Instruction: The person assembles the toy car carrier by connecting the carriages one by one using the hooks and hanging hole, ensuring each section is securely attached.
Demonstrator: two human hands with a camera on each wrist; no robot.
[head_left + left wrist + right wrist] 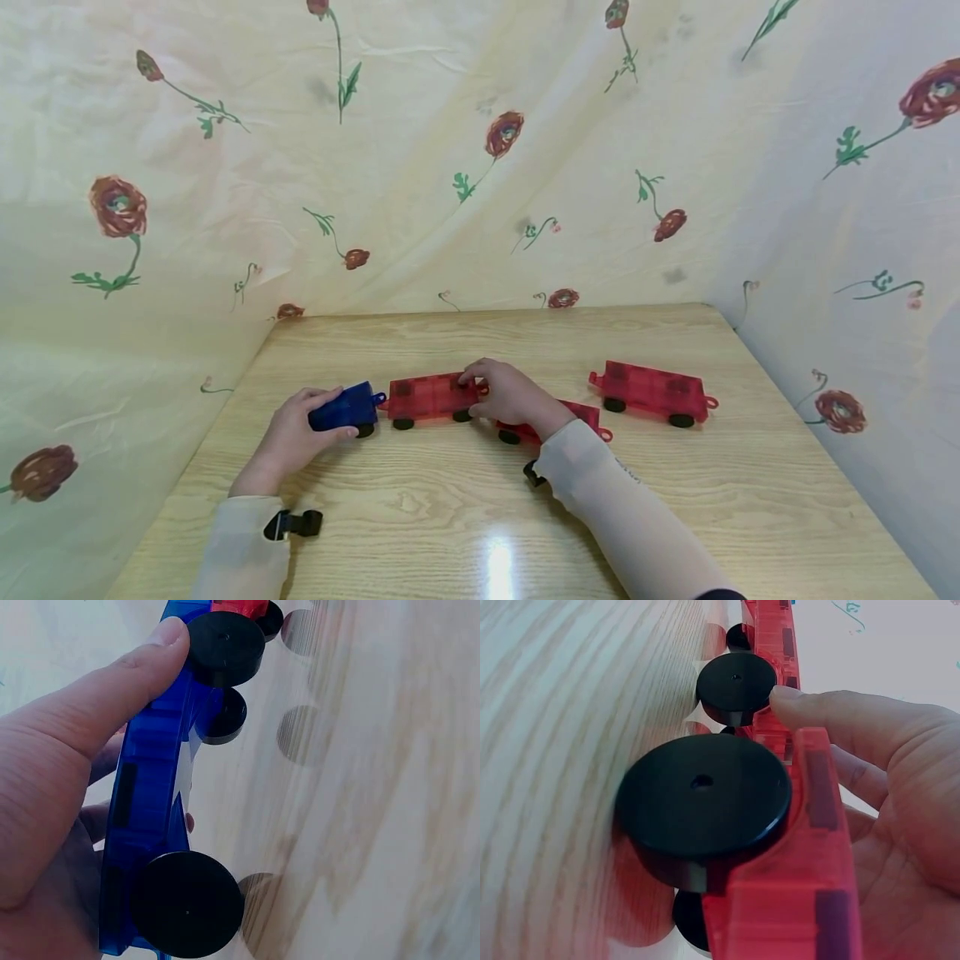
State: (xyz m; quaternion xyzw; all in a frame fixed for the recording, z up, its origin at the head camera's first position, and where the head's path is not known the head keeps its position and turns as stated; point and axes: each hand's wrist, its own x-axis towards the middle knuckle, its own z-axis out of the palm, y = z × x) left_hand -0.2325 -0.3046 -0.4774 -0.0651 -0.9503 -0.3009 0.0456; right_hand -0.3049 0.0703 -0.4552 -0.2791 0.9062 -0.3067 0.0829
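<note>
My left hand (291,435) grips a blue toy train car (358,405) near the left of the table, with the thumb along its near side. In the left wrist view the blue car (150,795) shows black wheels and the thumb by its far wheel. At its right end, the ring overlaps the hook of a red train car (423,398). My right hand (513,398) holds that red car's right end between thumb and fingers. A second red car (581,411) is partly hidden behind the right hand and wrist; in the right wrist view it fills the foreground (780,907).
A third red car (652,390) stands apart at the right, its hook toward the others. All rest on the wooden table (420,517). Flower-patterned cloth (420,167) rises behind the table and along both sides. Black wrist straps (296,524) sit on both sleeves.
</note>
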